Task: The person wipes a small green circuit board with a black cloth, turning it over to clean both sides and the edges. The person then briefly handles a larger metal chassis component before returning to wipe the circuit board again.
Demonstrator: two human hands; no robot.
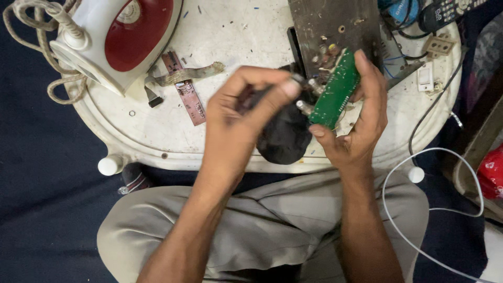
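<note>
Right hand (356, 120) clamps the thin, stiff, likely fragile green board (335, 90) by its edges; left hand (238, 112) fingers pinch a dark tool (262, 94).

One green circuit board (335, 89), one red-and-white iron (118, 36), one brown board strip (183, 86), one white cable (440, 209).

iron (123, 36) – upper left | white cable (445, 152) | red bag? (492, 173)
</note>
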